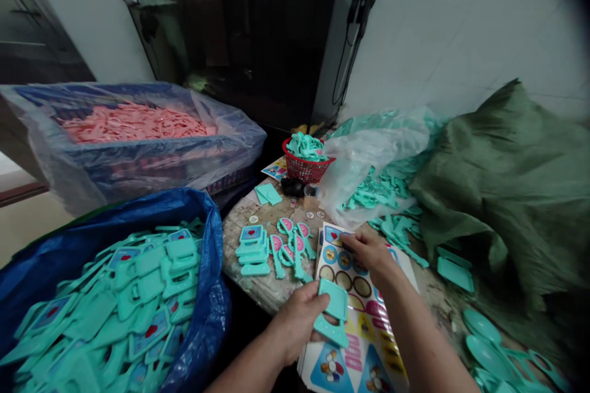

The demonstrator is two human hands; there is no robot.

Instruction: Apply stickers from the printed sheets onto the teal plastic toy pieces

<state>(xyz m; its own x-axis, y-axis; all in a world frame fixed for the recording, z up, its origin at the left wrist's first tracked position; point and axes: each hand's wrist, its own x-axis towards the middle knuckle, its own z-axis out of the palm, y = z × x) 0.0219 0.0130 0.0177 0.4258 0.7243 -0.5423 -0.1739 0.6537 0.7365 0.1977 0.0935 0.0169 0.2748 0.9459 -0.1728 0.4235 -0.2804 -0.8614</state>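
Observation:
My left hand grips a flat teal plastic toy piece with a square recessed face and a slotted handle, no sticker on its face. Beneath it lies a stack of printed sticker sheets. The fingers of my right hand are pinched together at the edge of a blue heart sticker at the top of the sheet. Left of the sheets are stacked teal pieces, the top one bearing a heart sticker, and several teal pieces with pink melon-slice stickers.
A blue-lined bag of teal pieces stands at the left, below a plastic-covered crate of pink parts. A red basket, a clear bag of teal parts and a green sack sit on the worn table.

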